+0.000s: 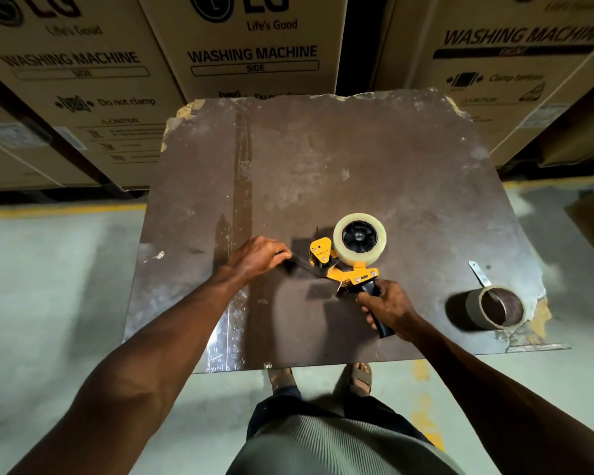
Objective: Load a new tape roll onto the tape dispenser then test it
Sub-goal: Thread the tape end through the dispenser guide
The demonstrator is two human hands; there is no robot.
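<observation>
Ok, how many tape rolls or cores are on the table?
2: a clear tape roll mounted on the yellow dispenser mid-table, and an empty cardboard core near the right edge. None looks hidden.

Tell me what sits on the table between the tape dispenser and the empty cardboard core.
Head view: only bare table lies between the tape dispenser and the empty cardboard core; the right hand grips the dispenser's handle nearby.

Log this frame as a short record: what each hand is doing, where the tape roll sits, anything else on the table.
left hand: pinching the tape end, pulled out from the dispenser's front
right hand: gripping the black handle of the tape dispenser
tape roll: clear, mounted on the dispenser's hub
empty core: cardboard, on the table's right side, apart from the dispenser
table: dark, worn, chipped edges
background: stacked washing machine cartons
</observation>
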